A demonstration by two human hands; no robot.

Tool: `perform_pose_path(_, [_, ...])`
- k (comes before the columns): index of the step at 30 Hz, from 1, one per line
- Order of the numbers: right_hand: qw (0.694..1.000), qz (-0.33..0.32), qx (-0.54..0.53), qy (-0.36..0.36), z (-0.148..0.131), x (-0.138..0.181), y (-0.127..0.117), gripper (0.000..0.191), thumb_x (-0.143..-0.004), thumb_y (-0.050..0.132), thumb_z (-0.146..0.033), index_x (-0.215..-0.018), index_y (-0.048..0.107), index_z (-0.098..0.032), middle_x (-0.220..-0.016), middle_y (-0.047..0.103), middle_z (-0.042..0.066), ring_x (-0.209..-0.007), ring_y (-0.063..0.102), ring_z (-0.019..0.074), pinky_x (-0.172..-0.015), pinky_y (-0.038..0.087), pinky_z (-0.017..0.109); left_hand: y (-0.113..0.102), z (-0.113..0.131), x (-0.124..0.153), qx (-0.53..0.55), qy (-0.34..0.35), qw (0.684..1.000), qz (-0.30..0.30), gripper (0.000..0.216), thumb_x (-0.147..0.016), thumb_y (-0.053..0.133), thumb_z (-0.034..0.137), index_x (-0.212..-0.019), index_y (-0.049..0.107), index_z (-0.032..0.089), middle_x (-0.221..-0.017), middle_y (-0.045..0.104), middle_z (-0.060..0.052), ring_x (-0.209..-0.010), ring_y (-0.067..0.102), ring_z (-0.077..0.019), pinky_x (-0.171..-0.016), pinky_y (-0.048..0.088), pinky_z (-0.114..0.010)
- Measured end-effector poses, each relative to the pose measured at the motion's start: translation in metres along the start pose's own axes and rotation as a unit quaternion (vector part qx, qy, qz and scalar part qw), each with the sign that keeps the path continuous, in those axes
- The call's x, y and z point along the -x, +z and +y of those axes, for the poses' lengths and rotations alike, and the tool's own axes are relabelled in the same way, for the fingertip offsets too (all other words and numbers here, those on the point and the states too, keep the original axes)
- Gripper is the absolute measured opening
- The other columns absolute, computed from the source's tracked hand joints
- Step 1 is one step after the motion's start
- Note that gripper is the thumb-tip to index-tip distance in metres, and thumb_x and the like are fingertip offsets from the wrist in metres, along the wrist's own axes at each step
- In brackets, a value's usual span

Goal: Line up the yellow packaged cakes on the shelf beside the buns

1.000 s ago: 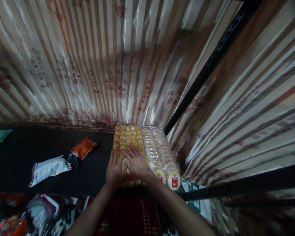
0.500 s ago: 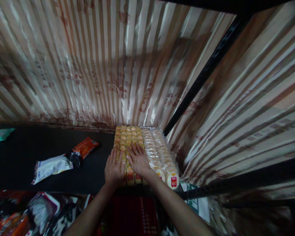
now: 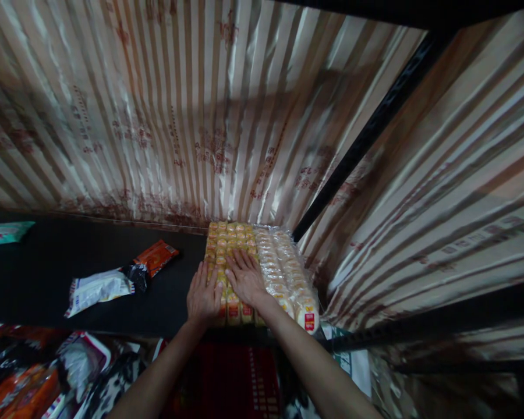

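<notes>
Rows of small yellow wrapped packs lie side by side on a black shelf. My left hand rests along their left side, fingers stretched forward. On top of the same yellow packs lies my right hand, flat with its fingers spread. Right of them, and close against them, are two rows of white round items in clear plastic, with a red and yellow label at the near end. The packs directly under my palms are hidden.
Left on the shelf lie an orange and black packet, a white packet and a green packet. A black metal post rises at the right. Striped plastic sheeting hangs behind. More bags sit below the front edge.
Both hands stay on the yellow packs with hardly any movement. The view has shifted slightly, so the shelf items appear a little further right.
</notes>
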State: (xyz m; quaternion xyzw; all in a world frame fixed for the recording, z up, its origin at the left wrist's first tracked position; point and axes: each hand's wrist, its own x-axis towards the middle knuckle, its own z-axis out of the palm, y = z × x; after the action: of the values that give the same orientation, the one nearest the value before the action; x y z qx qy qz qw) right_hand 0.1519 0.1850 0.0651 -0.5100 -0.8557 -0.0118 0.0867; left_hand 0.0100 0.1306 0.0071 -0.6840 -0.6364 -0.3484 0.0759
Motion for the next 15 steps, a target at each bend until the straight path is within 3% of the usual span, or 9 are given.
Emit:
perform_pose_path(7, [0.994,-0.066,-0.026,-0.08,-0.012,-0.022,0.001,0.054,-0.095,0.02,-0.042,-0.14,0.034,-0.017,-0.147,0.032,0.002,-0.139,0.015,0.0216,-0.114,0.01,0.043,0.014,-0.006,0.001,0.02,-0.01,1.0,0.003,0.048,-0.09,0.035,0.03,-0.129,0.047,0.007,-0.136,0.045,-0.018,-0.132,0.034,-0.0274,-0.104,0.037,-0.043])
perform_pose_path(15, [0.992,-0.085,-0.031,-0.082,-0.011,-0.022,0.004,0.054,-0.095,0.016,-0.04,-0.14,0.034,-0.015,-0.146,0.033,0.003,-0.139,0.016,0.0198,-0.115,0.011,0.041,0.02,-0.003,0.0,0.069,0.001,0.998,0.001,0.047,-0.09,0.032,0.029,-0.127,0.049,0.004,-0.135,0.047,-0.019,-0.131,0.036,-0.0272,-0.105,0.037,-0.045])
